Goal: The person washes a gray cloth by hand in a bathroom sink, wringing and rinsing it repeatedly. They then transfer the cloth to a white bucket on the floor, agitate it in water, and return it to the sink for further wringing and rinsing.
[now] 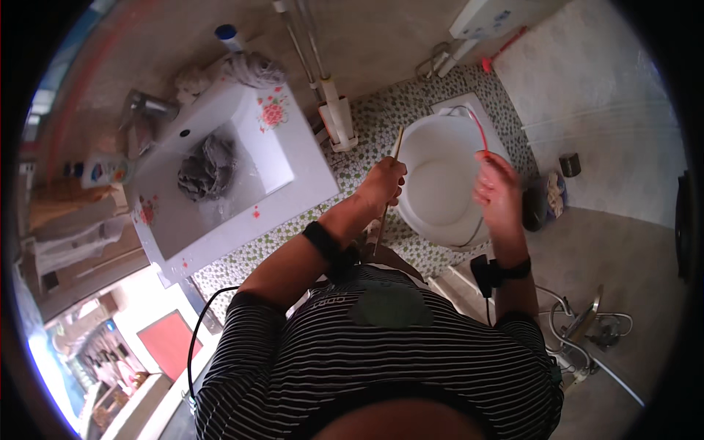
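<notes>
My left hand (383, 182) is closed around a thin, light-brown stick (399, 143), which slants up and away from me; its lower end runs down toward my legs. To the right, my slightly blurred right hand (500, 187) is closed on the red grip (480, 130) of a thin wire handle. That handle arches over a round white bucket (433, 136), and its wire shows at the far and near sides of the rim. Pale inside walls and bottom are visible in the bucket. The stick passes close by the bucket's left side.
At left stands a white washbasin (312, 169) with red flowers, holding a grey wet cloth (207, 169). A faucet (150, 106) and more cloths sit behind it. A white mop head (337, 121) leans at the back. A shower hose (561, 326) is at lower right; pebble-patterned flooring (381, 95) lies beneath.
</notes>
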Demonstrator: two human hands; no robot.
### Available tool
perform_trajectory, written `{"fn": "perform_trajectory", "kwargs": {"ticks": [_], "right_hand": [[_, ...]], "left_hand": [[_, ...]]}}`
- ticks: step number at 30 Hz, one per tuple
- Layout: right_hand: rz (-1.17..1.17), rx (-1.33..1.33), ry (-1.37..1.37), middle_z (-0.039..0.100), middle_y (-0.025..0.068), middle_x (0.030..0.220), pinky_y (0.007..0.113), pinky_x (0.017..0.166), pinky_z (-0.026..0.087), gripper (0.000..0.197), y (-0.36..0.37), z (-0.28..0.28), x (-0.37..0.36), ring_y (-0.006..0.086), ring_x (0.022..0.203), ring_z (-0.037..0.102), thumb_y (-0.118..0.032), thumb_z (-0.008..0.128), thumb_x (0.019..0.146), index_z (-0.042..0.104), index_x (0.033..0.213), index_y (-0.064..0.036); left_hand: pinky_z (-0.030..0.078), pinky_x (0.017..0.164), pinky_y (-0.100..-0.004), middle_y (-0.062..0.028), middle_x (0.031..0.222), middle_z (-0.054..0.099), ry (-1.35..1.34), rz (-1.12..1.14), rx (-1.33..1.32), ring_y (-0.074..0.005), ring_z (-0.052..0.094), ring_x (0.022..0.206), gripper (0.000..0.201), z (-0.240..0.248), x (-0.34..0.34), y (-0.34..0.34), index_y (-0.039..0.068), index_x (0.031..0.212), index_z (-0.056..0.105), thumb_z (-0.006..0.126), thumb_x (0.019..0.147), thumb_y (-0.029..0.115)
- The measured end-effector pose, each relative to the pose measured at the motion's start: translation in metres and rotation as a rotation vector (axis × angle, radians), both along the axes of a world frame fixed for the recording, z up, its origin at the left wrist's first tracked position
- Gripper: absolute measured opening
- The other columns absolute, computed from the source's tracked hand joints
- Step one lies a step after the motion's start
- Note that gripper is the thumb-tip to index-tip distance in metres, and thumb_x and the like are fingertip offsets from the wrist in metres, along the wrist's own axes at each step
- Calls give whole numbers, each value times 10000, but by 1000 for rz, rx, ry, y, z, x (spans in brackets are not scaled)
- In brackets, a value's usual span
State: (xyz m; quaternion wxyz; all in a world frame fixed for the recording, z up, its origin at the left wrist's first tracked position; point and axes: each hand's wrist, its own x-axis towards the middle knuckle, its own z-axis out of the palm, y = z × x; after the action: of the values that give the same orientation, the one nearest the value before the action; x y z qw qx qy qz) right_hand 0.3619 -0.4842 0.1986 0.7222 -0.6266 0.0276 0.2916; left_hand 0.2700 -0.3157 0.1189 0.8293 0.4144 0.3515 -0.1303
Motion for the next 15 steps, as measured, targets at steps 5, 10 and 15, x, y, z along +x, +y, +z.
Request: {"fn": "perform_trajectory", "kwargs": {"ticks": [5,10,15], "right_hand": [[-56,-36,135,287,-51,517,202,363,190,120,-11,-46,-17,44,397,252,-161,531,828,526,859,-46],[-8,24,255,304,-43,518,220,359,176,89,-23,-77,-36,47,386,223,-127,498,843,526,831,-43],[55,100,342,264,-60,514,210,371,162,108,-18,-84,-44,42,404,204,-133,449,867,504,837,-45]], "left_hand": [[390,524,-311,-45,665,433,69,128,-85,-152,428,580,125,-62,30,-41,49,825,466,427,819,168],[419,648,-299,-36,741,501,46,227,-5,-150,493,702,161,-85,36,-66,72,898,519,451,840,207],[414,654,-291,-50,766,560,-106,151,342,-177,520,724,198,-102,34,-63,36,965,531,458,837,168]]}}
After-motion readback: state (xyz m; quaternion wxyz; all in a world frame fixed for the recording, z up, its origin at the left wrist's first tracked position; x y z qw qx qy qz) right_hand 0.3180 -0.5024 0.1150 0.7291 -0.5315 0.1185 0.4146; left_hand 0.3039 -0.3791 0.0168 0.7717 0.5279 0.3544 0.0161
